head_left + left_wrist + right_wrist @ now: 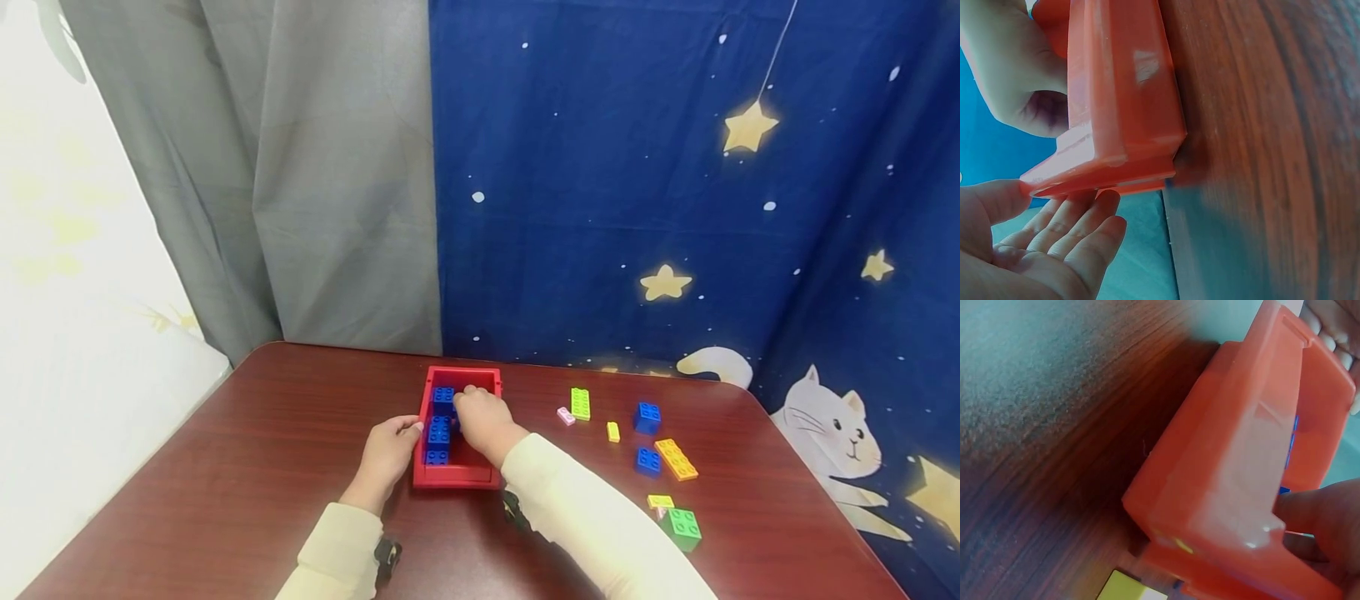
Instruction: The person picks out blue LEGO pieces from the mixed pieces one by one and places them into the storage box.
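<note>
A red box (457, 477) stands on the table with several blue toy bricks (438, 430) along its left side. My left hand (390, 454) holds the box's left rim, the thumb on one side and the fingers on the other, as the left wrist view shows. Reaching over the right wall, my right hand (483, 419) is down inside the box. A bit of blue brick (1284, 489) shows at its thumb tip; the walls and the hand itself hide most of its fingertips.
Right of the box lie a lime brick (581, 403), a pink brick (566, 416), a small yellow brick (613, 432), two blue bricks (648, 418), an orange brick (677, 459) and a green brick (682, 529). Curtains (345, 208) hang behind the table (300, 433).
</note>
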{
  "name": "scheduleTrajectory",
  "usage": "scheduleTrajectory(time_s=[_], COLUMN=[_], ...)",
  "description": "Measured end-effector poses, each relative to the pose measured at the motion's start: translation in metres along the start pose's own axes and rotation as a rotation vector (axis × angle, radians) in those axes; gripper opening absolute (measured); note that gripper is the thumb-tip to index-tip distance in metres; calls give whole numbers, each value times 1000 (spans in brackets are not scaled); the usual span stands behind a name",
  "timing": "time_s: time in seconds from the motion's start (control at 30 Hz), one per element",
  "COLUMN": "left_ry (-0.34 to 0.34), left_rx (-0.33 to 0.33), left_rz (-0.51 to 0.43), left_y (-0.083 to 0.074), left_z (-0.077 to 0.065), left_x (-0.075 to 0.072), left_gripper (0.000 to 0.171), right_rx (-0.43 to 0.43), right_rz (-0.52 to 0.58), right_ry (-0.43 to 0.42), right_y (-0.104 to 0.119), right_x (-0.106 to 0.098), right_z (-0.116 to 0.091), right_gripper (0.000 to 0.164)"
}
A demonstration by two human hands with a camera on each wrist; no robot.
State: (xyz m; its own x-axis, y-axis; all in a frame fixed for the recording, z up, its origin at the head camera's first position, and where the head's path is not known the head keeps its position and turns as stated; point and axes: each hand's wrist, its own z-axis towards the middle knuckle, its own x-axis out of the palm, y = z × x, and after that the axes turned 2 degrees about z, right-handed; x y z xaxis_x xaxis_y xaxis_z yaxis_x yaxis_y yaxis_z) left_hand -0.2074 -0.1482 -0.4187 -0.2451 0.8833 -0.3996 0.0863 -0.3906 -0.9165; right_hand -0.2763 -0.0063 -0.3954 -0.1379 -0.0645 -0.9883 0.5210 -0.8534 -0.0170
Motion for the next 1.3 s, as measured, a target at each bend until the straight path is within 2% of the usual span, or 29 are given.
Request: scheduleTrajectory(time_s=[0.47, 0.7, 1.3], left_ry=[-3, 1, -1], left_rx=[1, 6, -5], left_rz=[-17, -9, -8], left_y=[1, 2, 0], left_z=[1, 1, 0], left_x=[1, 2, 1], left_gripper=[32, 32, 32], right_rx=[1, 20, 50], right_rz=[-34, -24, -19], right_ry=[6, 37, 42], right_y=[0, 3, 5], right_x=[8, 7, 9], right_z=[9, 11, 15], right_gripper=[21, 23, 27])
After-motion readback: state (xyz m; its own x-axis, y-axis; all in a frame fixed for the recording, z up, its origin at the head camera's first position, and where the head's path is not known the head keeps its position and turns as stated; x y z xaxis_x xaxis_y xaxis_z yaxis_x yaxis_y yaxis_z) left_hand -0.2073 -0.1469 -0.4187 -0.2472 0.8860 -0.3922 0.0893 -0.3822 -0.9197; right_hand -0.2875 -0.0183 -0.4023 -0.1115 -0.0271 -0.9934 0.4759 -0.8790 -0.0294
